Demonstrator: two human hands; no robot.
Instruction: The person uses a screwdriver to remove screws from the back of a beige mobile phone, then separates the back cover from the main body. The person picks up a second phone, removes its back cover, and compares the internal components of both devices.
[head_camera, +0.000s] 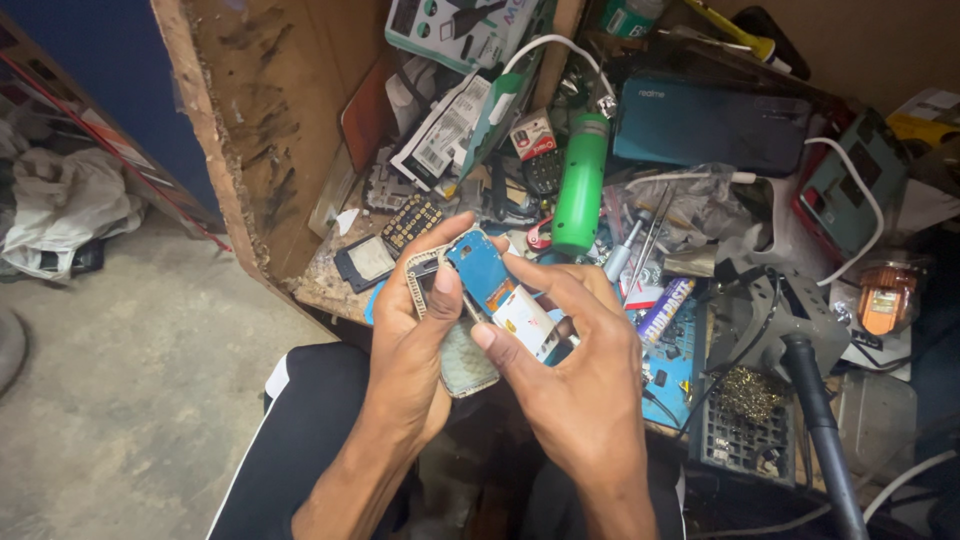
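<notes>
Both hands (500, 330) grip an opened phone (490, 285) with a white-orange label (520, 312).

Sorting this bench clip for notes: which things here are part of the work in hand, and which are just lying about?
In hand:
left hand
right hand
opened phone, held by both

Lying about:
green tool
teal phone
keypad
white cable
tweezers
brass wool
</notes>
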